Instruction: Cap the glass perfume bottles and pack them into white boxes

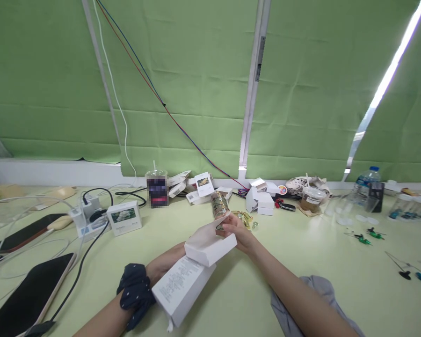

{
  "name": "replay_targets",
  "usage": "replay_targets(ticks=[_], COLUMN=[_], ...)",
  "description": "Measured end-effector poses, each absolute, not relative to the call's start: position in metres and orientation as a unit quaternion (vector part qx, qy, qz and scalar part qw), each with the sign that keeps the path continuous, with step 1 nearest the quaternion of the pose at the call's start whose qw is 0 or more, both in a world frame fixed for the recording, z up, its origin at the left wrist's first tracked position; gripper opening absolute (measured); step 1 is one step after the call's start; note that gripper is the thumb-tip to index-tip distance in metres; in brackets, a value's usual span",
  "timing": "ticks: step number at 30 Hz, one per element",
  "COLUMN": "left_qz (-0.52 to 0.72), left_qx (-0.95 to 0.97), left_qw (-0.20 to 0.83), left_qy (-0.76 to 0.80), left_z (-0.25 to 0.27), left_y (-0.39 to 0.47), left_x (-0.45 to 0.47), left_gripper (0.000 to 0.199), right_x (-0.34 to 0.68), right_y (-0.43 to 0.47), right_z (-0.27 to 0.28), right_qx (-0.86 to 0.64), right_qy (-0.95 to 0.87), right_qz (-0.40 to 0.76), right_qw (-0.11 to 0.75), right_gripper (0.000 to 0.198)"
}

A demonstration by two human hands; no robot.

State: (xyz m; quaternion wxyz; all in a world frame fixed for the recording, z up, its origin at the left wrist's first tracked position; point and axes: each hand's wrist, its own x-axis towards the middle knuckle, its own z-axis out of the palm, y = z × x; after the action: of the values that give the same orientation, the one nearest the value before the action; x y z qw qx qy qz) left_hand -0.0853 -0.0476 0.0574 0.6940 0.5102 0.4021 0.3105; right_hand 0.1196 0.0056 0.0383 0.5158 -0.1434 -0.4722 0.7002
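A white cardboard box, printed with small text on one side, is tilted over the table with its flap folded open. My left hand is behind the box and supports it; the box hides most of its fingers. Beyond the flap, my right hand has its fingers closed around something small and dark-patterned, partly covered by the flap. Right behind those fingers is a clear cylinder with gold and brown contents; I cannot tell if the hand touches it. Gold-wrapped pieces lie just past the right hand.
On the left are a phone, a power strip, cables and a white picture box. Along the back stand a drink cup, small white boxes and a lidded cup. Small green parts lie at right.
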Motion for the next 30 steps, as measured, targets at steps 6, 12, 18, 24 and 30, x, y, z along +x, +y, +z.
replay_targets(ticks=[6, 12, 18, 24, 30], left_qz=[0.311, 0.328, 0.375, 0.386, 0.373], left_qx=[0.452, 0.428, 0.424, 0.478, 0.587], left_qw=[0.718, 0.716, 0.716, 0.714, 0.640], left_qy=[0.428, 0.444, 0.409, 0.336, 0.327], left_z=[0.069, 0.068, 0.050, 0.043, 0.045], left_y=[-0.054, -0.048, -0.035, -0.030, -0.032], left_x=[-0.084, -0.094, -0.103, -0.109, -0.108], left_gripper=[0.043, 0.048, 0.049, 0.051, 0.035], right_x=[0.124, 0.130, 0.128, 0.127, 0.121], right_y=[0.006, 0.002, 0.002, -0.003, -0.010], right_z=[0.041, 0.048, 0.048, 0.051, 0.051], right_qx=[-0.168, -0.204, -0.215, -0.252, -0.291], right_qy=[-0.451, -0.456, -0.455, -0.467, -0.481], right_qz=[0.705, 0.720, 0.736, 0.741, 0.729], right_qw=[0.521, 0.482, 0.453, 0.412, 0.392], right_gripper=[0.028, 0.022, 0.032, 0.045, 0.048])
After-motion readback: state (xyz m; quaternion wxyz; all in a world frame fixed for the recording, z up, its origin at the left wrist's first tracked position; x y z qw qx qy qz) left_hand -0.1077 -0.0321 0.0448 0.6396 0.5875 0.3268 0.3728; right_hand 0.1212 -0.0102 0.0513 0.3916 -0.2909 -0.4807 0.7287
